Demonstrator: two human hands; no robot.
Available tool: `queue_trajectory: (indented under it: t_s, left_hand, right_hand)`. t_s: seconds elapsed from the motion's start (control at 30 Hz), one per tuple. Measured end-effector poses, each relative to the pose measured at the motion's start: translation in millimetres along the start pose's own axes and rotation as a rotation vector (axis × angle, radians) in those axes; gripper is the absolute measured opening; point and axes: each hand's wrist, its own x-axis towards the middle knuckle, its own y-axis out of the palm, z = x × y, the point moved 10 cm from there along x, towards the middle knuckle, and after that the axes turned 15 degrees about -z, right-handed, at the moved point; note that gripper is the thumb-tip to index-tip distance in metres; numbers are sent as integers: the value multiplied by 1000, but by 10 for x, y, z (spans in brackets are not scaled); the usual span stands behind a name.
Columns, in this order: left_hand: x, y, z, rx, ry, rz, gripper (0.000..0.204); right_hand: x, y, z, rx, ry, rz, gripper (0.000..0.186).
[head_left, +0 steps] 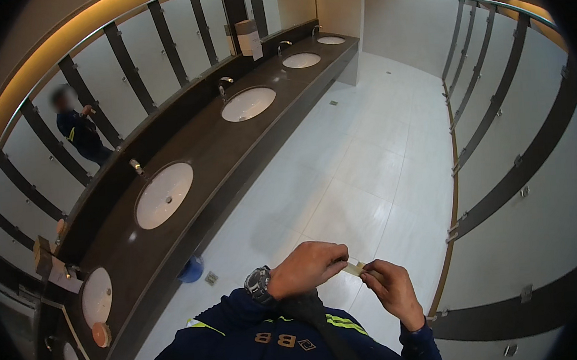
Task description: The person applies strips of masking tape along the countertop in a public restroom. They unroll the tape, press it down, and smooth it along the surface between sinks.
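Between my two hands, in front of my chest, is a small pale yellowish strip, too small to name more exactly. My left hand, with a dark watch at its wrist, pinches the strip's left end. The fingers of my right hand are closed on its other end. Both hands are held up above the pale tiled floor. I wear a dark blue jacket with yellow-green stripes.
A dark counter with several white basins and taps runs along the left under a mirror. A blue bucket stands beneath it. Pale cubicle doors line the right. A round orange-pink thing lies beside the nearest basin.
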Motion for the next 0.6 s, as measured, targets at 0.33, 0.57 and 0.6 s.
queue_trajectory:
  t_s: [0.33, 0.57, 0.6]
  left_hand:
    - [2100, 56, 1265, -78, 175, 30, 14]
    - [3358, 75, 1907, 65, 277, 80, 11]
    - [3526, 101, 2032, 64, 269, 79, 11]
  right_hand:
    - [2431, 192, -549, -145, 205, 142, 45]
    - [3763, 357, -1075, 97, 270, 186, 30]
    - [3966, 368, -1206, 118, 241, 180, 30]
